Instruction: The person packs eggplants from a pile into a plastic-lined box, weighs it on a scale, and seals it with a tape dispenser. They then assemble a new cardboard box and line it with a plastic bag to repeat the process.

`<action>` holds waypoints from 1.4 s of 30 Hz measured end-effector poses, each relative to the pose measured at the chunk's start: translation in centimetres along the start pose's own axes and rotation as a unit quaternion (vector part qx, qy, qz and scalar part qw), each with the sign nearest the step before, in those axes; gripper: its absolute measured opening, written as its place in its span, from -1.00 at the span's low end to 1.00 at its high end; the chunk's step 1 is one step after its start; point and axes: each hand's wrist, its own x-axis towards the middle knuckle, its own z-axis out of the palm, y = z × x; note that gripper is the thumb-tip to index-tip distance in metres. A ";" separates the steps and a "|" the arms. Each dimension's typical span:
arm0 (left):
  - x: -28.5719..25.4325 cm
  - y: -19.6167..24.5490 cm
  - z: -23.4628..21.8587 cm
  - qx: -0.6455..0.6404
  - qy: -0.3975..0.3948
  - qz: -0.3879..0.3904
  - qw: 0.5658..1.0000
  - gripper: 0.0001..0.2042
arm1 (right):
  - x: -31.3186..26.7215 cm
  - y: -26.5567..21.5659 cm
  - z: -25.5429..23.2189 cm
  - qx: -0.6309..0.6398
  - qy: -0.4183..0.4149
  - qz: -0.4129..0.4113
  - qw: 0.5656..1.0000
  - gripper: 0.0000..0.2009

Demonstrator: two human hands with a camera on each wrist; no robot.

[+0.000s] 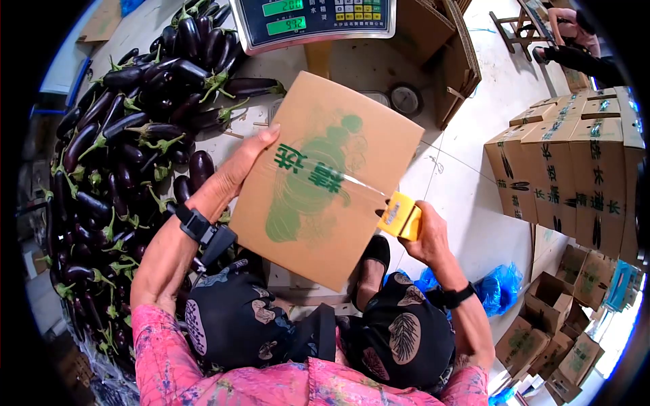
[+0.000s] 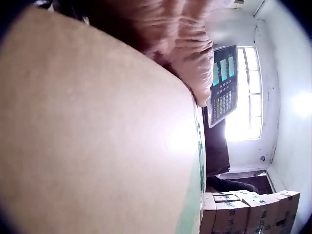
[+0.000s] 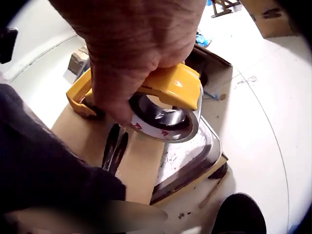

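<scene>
A cardboard box [image 1: 325, 223] with green print lies tilted above the person's knees in the head view. The left hand [image 1: 245, 161] holds its left edge, thumb at the upper face; its other fingers are mostly hidden by the box. In the right hand [image 1: 433, 237] is a yellow tape dispenser [image 1: 401, 215], gripped at the box's right edge. A shiny strip of clear tape [image 1: 362, 184] runs across the upper face to the dispenser. The right wrist view shows the tape roll [image 3: 183, 134] in the dispenser, beside the box's side with its dark eggplant print [image 3: 114, 148].
Many eggplants [image 1: 128, 128] are heaped at the left. A digital scale display [image 1: 315, 27] stands ahead, and a metal tray [image 3: 212, 141] sits under the box. Printed cartons [image 1: 565, 162] are stacked at the right, with empty boxes [image 1: 548, 304] below. Another person [image 1: 575, 30] sits far right.
</scene>
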 end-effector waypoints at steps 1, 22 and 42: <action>-0.3 -0.2 0.9 -0.012 0.006 -0.006 1.000 -0.33 | -0.7 -0.5 -1.0 -0.013 -0.008 0.002 1.000 -0.50; -1.8 2.6 1.5 0.372 0.117 0.238 0.889 -0.41 | 11.1 -22.4 -6.0 -0.179 -0.142 -0.062 0.972 -0.64; -3.2 3.3 1.1 0.579 0.264 0.241 0.733 -0.54 | -0.5 -6.0 -4.2 -0.067 -0.037 -0.042 0.996 -0.52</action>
